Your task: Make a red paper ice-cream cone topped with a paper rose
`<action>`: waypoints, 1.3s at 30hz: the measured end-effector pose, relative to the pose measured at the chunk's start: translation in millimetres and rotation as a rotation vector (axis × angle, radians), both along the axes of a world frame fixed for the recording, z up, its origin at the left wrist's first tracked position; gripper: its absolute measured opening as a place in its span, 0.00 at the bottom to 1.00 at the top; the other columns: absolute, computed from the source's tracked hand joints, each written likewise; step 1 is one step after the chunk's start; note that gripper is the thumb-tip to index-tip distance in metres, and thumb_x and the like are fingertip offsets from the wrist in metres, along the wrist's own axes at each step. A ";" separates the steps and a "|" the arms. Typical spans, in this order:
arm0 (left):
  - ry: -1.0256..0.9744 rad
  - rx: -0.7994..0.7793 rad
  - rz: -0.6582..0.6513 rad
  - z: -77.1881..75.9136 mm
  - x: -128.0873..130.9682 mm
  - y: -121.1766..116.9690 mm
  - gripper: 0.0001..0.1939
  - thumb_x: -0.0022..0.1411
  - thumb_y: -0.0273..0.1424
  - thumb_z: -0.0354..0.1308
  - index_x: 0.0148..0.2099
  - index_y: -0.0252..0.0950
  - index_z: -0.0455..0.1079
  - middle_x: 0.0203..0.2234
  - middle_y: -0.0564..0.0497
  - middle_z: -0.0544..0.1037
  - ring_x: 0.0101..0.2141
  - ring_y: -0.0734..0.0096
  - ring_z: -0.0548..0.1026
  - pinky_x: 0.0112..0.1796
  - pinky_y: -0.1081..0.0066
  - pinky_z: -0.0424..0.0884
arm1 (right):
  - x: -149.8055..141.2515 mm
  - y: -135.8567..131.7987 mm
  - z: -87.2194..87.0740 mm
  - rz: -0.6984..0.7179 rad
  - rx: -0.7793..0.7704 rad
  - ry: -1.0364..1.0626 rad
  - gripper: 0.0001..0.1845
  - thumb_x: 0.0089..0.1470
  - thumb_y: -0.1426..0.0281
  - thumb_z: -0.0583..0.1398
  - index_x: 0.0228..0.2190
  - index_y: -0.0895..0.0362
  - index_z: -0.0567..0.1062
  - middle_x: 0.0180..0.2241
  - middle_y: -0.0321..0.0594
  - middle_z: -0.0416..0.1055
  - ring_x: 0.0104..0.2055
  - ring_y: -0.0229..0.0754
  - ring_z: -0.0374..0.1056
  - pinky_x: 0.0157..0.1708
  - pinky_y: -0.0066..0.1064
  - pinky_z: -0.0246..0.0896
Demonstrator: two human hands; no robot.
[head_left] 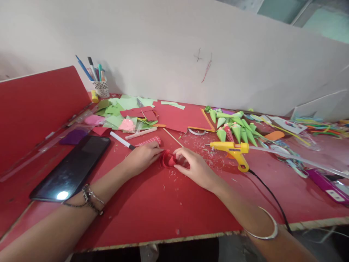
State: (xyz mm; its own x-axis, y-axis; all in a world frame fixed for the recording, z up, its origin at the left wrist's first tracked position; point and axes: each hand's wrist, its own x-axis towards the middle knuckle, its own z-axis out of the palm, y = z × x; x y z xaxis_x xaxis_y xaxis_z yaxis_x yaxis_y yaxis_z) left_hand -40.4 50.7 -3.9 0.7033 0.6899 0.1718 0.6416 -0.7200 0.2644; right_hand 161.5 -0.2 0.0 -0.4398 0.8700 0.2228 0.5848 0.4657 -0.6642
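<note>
Between my hands, low over the red table (152, 211), is a curled red paper strip (166, 159). Its rolled end is pinched between the thumb and fingers of my right hand (195, 165). My left hand (144, 156) is closed on the strip's other side, its fingertips partly hidden. Just beyond my left hand lie a red checked paper cone (152, 140) and a white marker with a black tip (121, 140). A thin wooden stick (173, 137) lies behind the strip. To the right of my right hand, a yellow glue gun (231, 148) rests on its side.
A black phone (73, 167) lies at left, under my wrist. Green paper cones (236, 131) are heaped at back right, paper scraps (120, 112) at back left. A pen cup (100, 88) stands by the white wall. The gun's black cord (268, 193) crosses the front edge; a purple power strip (327, 185) is far right.
</note>
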 end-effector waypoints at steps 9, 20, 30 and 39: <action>0.026 0.002 0.005 2.0 1.2 -0.7 0.13 0.62 0.28 0.44 0.37 0.33 0.70 0.30 0.48 0.70 0.29 0.71 0.69 0.28 0.75 0.63 | -3.9 3.9 -2.0 -0.003 0.009 0.016 0.07 0.51 0.73 0.55 0.34 0.54 0.61 0.32 0.36 0.64 0.32 0.35 0.63 0.34 0.28 0.61; -0.017 -0.025 0.006 1.0 0.8 0.3 0.14 0.62 0.28 0.44 0.46 0.35 0.66 0.36 0.48 0.72 0.36 0.67 0.71 0.35 0.72 0.65 | -8.0 6.2 -0.4 -0.009 0.112 -0.033 0.11 0.50 0.72 0.57 0.38 0.55 0.64 0.38 0.39 0.62 0.37 0.38 0.62 0.37 0.30 0.60; 0.010 -0.036 0.022 -1.2 -1.0 0.5 0.13 0.62 0.28 0.44 0.43 0.35 0.68 0.34 0.48 0.71 0.34 0.68 0.71 0.33 0.72 0.65 | -7.3 9.1 -3.2 -0.030 0.097 -0.010 0.09 0.50 0.71 0.56 0.36 0.55 0.64 0.35 0.38 0.63 0.33 0.37 0.63 0.34 0.29 0.61; 0.057 0.020 0.027 -0.6 -0.6 0.1 0.12 0.61 0.28 0.44 0.39 0.37 0.69 0.31 0.51 0.71 0.30 0.70 0.70 0.27 0.75 0.61 | -8.3 11.1 -4.5 -0.050 0.069 0.012 0.07 0.50 0.70 0.57 0.34 0.55 0.64 0.33 0.37 0.63 0.32 0.35 0.63 0.32 0.27 0.61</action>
State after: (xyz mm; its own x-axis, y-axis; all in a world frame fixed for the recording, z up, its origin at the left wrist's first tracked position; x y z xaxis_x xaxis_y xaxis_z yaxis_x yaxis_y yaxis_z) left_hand -41.0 50.8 -4.6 0.6934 0.7057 0.1455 0.6747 -0.7068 0.2128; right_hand 153.2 10.9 -4.5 -0.3932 0.8732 0.2881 0.6009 0.4812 -0.6382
